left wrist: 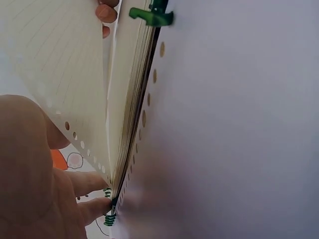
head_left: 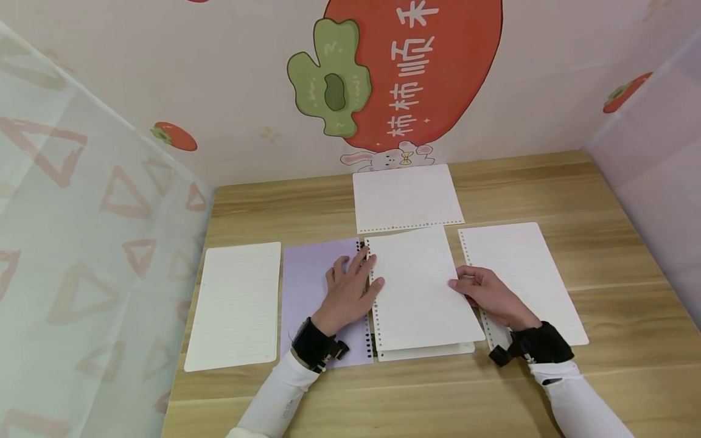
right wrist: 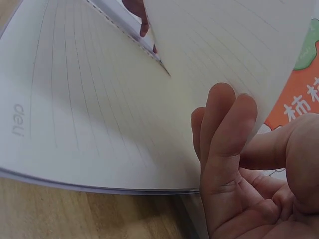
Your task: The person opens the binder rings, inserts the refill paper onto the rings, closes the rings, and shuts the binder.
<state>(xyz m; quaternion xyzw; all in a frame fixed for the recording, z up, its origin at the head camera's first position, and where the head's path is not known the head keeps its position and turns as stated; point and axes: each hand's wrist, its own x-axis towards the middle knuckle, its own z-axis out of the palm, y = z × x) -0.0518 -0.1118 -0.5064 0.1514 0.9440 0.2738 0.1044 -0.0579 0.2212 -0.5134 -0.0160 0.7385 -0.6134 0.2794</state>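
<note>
My right hand point(head_left: 495, 295) pinches the right edge of a loose-leaf sheet point(head_left: 418, 298), thumb on top and fingers beneath. This sheet lies raised over the lined pages point(right wrist: 70, 124) of an opened loose-leaf binder, with a gap showing between them in the right wrist view. My left hand point(head_left: 345, 298) spreads over the spine, its thumb at the sheet's punched left edge and its fingertips by the rings. Green binder rings point(left wrist: 152, 17) show at the page stack's edge in the left wrist view. Left of the spine, the purple cover point(head_left: 303, 286) lies flat under the left hand.
One lined sheet stack point(head_left: 235, 304) lies at the left. A punched sheet point(head_left: 405, 198) sits behind the binder, against the wall. Another punched lined sheet point(head_left: 526, 280) lies at the right, partly under the right hand. Printed cloth walls enclose the wooden table point(head_left: 619, 292).
</note>
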